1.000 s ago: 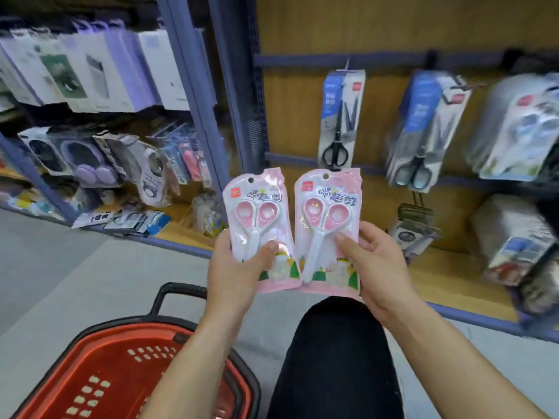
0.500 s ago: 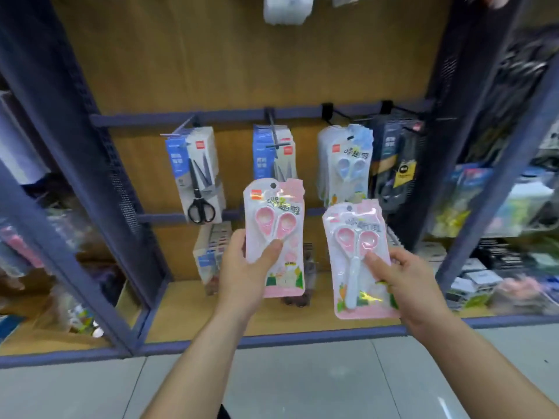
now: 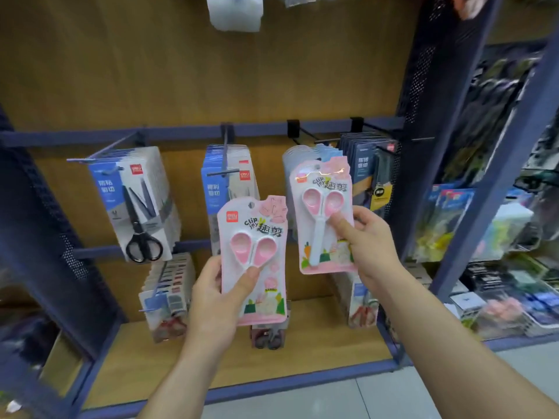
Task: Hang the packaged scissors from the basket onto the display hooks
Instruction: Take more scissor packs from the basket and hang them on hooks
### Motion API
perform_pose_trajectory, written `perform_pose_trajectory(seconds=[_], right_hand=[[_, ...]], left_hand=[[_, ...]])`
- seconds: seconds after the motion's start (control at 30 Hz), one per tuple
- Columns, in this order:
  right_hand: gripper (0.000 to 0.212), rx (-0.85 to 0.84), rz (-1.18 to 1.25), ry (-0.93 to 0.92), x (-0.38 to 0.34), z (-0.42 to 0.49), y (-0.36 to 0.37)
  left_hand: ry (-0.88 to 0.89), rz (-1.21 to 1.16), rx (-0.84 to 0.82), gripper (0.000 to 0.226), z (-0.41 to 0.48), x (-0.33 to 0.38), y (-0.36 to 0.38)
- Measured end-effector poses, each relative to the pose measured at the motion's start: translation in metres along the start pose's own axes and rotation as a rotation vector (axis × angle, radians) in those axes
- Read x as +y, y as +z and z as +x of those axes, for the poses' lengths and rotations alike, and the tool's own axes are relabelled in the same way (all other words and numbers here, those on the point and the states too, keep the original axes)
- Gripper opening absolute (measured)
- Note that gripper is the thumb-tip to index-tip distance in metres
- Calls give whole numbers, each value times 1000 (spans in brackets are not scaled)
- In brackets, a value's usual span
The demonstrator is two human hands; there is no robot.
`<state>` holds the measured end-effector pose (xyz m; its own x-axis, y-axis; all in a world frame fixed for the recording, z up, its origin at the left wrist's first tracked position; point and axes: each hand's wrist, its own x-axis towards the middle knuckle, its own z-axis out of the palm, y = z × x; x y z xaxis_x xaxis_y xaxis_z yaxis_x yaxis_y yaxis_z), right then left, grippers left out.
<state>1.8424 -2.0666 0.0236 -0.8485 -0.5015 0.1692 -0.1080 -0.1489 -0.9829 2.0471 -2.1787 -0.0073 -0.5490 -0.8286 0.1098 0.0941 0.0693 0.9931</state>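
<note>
stage: hanging, neither hung yet | left hand grips pink scissors pack, thumb on front | right hand pinches second pack, held above it, just below hook, hole apparently unthreaded | basket unseen

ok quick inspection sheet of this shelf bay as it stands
surface: wooden shelf board, blue metal front edge
job's things: two pink packaged scissors; left pack lower, right pack raised before pale blue hanging packs; neither plainly on a black display hook
clutter: black-handled scissors pack, blue-card packs, dark packs, all hanging
hands: left hand grips left pack; right hand pinches right pack
cables: nothing seen
surroundings: blue rack upright, blurred goods at right, grey floor
</note>
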Motion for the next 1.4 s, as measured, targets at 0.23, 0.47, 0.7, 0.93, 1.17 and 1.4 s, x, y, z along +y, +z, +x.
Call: perform_pose_trajectory(seconds=[0.23,0.47,0.7,0.93,1.17,1.4], right_hand=[[14,115,-12,-49,5,10,15],[18,182,-31,-91,13,10,7],[17,171,-64,-111,9,14,17],[19,213,-83,-82,18,21,22],[36,231,-200,-82,31,49,46],[44,210,-336,10,36,70,55]], left_hand=[[0,-2,-27,46,8,-4,2],[-2,1,-71,45,11,-11,-7],[-12,-19,-104,38,9,-10,-10],[-14,-13,-109,39,10,-11,-11],[-6,-9,-91,40,12,-11,-10],[-7,2,-63,21,14,-10,-8]])
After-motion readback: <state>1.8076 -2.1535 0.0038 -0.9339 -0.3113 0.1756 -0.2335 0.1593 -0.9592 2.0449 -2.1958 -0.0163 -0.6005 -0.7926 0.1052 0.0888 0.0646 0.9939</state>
